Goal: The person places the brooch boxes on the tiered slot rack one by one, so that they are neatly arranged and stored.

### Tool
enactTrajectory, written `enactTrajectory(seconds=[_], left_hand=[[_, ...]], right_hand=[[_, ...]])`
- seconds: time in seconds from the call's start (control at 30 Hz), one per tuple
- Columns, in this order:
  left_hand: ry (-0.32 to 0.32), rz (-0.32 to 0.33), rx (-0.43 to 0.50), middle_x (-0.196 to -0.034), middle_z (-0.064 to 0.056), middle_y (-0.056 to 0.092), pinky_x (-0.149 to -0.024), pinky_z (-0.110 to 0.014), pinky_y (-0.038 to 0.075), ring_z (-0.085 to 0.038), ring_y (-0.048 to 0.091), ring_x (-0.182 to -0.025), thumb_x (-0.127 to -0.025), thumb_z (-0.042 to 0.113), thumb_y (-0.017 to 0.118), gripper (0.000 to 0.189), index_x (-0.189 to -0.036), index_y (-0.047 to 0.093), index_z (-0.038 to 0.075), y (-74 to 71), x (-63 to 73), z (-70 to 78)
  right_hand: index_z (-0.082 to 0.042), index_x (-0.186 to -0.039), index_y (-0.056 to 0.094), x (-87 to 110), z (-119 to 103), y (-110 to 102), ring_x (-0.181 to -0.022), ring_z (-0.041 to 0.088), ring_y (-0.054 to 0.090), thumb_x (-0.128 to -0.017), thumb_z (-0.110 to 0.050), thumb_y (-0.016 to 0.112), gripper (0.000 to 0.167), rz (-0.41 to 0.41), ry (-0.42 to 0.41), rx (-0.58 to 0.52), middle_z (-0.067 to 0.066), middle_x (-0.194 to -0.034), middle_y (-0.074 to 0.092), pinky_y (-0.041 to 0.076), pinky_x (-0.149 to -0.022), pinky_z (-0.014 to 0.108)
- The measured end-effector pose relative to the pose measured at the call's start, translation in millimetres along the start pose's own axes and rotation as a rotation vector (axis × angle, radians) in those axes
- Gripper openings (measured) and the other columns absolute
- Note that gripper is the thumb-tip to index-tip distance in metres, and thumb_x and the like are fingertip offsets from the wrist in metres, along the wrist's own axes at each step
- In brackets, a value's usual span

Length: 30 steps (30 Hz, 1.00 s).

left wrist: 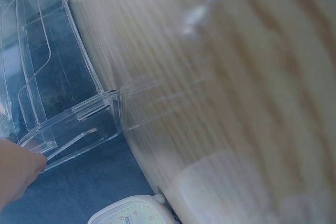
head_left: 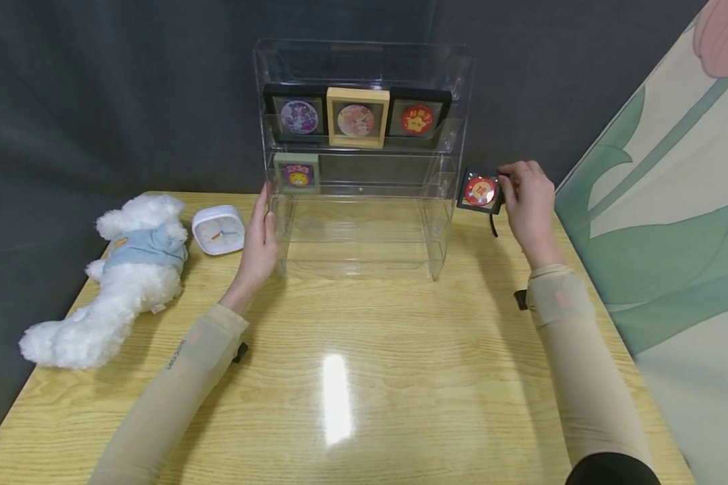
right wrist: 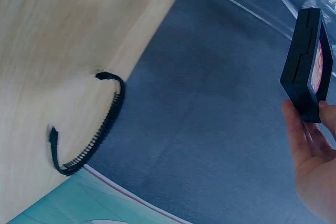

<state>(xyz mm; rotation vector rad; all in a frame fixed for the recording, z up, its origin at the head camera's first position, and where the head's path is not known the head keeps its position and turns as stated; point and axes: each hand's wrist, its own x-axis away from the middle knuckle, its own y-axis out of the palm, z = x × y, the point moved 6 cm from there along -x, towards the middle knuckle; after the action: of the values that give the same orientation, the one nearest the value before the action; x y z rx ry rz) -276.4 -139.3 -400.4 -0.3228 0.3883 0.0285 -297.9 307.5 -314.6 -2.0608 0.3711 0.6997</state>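
A clear tiered display rack (head_left: 358, 149) stands at the table's back. My left hand (head_left: 259, 241) rests against the rack's left side, its fingers extended along the edge. In my right hand (head_left: 529, 202), thumb and fingers pinch a black-framed red badge (head_left: 480, 191), held just right of the rack. The right wrist view shows this black frame (right wrist: 302, 61) edge-on, gripped at its lower end. On the upper tier sit a black frame with a purple badge (head_left: 299, 117), a light wooden frame (head_left: 357, 143) and a black frame with a star badge (head_left: 417, 120). A green frame (head_left: 296, 190) occupies the tier below, at left.
A white plush toy (head_left: 130, 279) in a blue shirt lies at the left, beside a small white clock (head_left: 218, 230). A coiled black cable (right wrist: 102, 132) lies near the table's right back edge. Dark curtain (head_left: 127, 87) hangs behind, patterned cloth (head_left: 673, 222) at right.
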Motion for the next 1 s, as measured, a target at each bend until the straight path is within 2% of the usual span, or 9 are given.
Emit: enactTrajectory(seconds=[0.33,0.53,0.83,0.93,1.0], left_hand=[[-0.001,0.012,0.006,-0.177,-0.013,0.016,-0.130,-0.030,0.015,-0.026,0.015,-0.162,-0.117,0.005,0.026,0.055,-0.171,0.016,0.001,-1.4,0.4,0.3],[-0.010,0.007,0.011,-0.177,-0.014,0.016,-0.130,-0.032,0.015,-0.028,0.016,-0.162,-0.117,0.004,0.027,0.056,-0.171,0.015,0.002,-0.4,0.4,0.3],[-0.038,-0.002,0.019,-0.177,-0.008,0.016,-0.130,-0.033,0.016,-0.026,0.017,-0.161,-0.117,0.006,0.025,0.057,-0.172,0.012,0.007,0.7,0.5,1.3],[-0.050,-0.003,0.025,-0.177,-0.011,0.015,-0.131,-0.035,0.014,-0.028,0.015,-0.162,-0.116,0.004,0.024,0.056,-0.171,0.012,0.003,0.5,1.7,7.5],[-0.060,-0.009,0.031,-0.176,-0.016,0.014,-0.131,-0.036,0.014,-0.032,0.015,-0.162,-0.116,0.002,0.024,0.056,-0.170,0.012,-0.001,-0.1,4.3,19.6]], right_hand=[[0.011,-0.121,0.072,-13.5,-21.4,-13.9,-0.097,0.043,0.065,-0.111,-0.009,0.059,0.026,0.007,-0.004,0.014,0.029,-0.108,0.065,0.048,-0.080,0.048],[0.011,-0.121,0.072,-14.3,-31.7,-20.3,-0.097,0.043,0.067,-0.111,-0.010,0.058,0.027,0.017,-0.026,0.023,0.029,-0.109,0.066,0.049,-0.079,0.047],[0.009,-0.120,0.073,-13.4,-38.1,-29.5,-0.099,0.042,0.068,-0.111,-0.011,0.059,0.026,0.047,-0.034,0.016,0.028,-0.110,0.067,0.051,-0.081,0.048],[0.009,-0.120,0.074,-12.7,-41.3,-30.9,-0.099,0.042,0.068,-0.111,-0.011,0.060,0.026,0.055,-0.040,0.004,0.027,-0.110,0.068,0.051,-0.082,0.047],[0.008,-0.119,0.074,-12.6,-45.1,-32.2,-0.099,0.041,0.068,-0.111,-0.012,0.060,0.026,0.061,-0.047,-0.005,0.026,-0.110,0.068,0.051,-0.083,0.046]])
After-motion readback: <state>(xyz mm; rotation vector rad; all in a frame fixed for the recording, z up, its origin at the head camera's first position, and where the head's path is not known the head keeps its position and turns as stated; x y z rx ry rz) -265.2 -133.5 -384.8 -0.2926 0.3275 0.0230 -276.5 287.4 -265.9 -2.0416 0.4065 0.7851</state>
